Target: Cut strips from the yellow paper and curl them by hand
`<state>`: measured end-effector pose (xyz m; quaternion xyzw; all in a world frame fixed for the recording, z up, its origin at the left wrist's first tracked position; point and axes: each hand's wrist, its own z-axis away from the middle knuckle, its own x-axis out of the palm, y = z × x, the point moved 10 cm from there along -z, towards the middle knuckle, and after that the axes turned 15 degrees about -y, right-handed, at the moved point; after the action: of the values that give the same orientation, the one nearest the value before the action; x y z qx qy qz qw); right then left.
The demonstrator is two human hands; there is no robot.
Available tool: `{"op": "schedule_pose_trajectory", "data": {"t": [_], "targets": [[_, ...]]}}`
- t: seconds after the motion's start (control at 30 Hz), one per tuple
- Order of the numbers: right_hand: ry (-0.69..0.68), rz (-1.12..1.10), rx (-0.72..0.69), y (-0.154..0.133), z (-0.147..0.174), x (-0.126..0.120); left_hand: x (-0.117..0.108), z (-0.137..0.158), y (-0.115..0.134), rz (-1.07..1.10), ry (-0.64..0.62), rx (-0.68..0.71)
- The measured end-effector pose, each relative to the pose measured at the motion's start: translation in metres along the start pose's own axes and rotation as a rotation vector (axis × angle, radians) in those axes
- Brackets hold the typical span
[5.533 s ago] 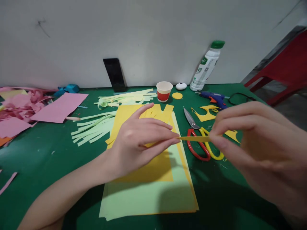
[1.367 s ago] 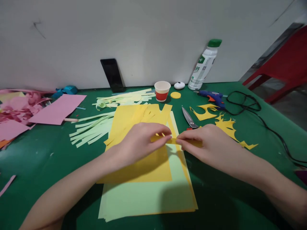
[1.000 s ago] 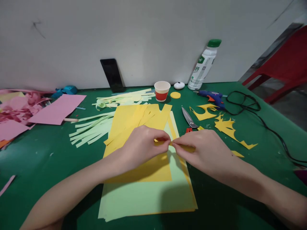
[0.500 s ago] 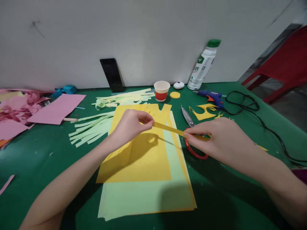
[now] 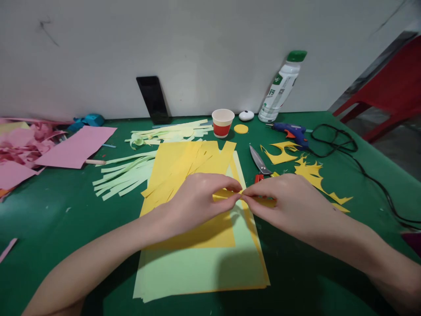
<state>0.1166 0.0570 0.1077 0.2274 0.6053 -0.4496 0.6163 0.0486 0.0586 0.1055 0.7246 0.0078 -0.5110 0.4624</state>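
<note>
Lying on the green counter (image 5: 62, 215), a pink sheet (image 5: 77, 147) sits at the left, and fringed green paper (image 5: 126, 177) spreads beside a yellow sheet (image 5: 190, 237). Above that sheet, the left hand (image 5: 204, 193) pinches a narrow yellow strip (image 5: 268, 202) between thumb and fingertips. The strip runs across to the right hand (image 5: 291, 197), which pinches it just beside the left fingertips, a length showing between its thumb and fingers. It looks like thin paper, so it should feel almost weightless, bend readily, take creases for good and tear if tugged; a light fingertip pinch on its flat faces, close to the spot being worked, seems best. Past it lie scissors (image 5: 258, 161), partly hidden by the right hand, then yellow scraps (image 5: 311, 173).
</note>
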Motion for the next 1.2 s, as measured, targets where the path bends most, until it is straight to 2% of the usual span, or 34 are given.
{"op": "schedule_pose_trajectory", "data": {"t": [0.1,0.33,0.6,0.83,0.9,0.97,1.03,1.1,1.2], "targets": [[-0.040,0.001,0.013,-0.001,-0.002,0.005,0.003,0.000,-0.001,-0.035,-0.013,0.013],[0.013,0.053,0.022,-0.004,-0.004,0.006,-0.001,0.001,-0.006,-0.118,0.048,-0.017],[0.098,0.063,0.061,0.011,0.002,-0.012,-0.028,-0.002,-0.042,-0.077,0.152,-0.183],[0.082,0.054,0.071,0.017,0.006,-0.018,-0.051,0.000,-0.073,-0.114,0.201,-0.331],[0.072,0.024,0.052,0.018,0.007,-0.019,-0.056,0.000,-0.073,-0.068,0.221,-0.304],[0.063,-0.022,0.020,0.019,0.005,-0.021,-0.050,-0.003,-0.064,0.032,0.164,-0.207],[0.040,-0.074,-0.016,0.019,0.001,-0.019,-0.034,-0.007,-0.049,0.064,0.033,-0.120],[0.031,-0.138,-0.043,0.018,-0.004,-0.016,-0.018,-0.008,-0.035,-0.027,-0.059,-0.091],[0.076,-0.284,-0.064,0.016,-0.009,-0.015,-0.002,-0.006,-0.021,-0.129,-0.100,-0.077]]}}
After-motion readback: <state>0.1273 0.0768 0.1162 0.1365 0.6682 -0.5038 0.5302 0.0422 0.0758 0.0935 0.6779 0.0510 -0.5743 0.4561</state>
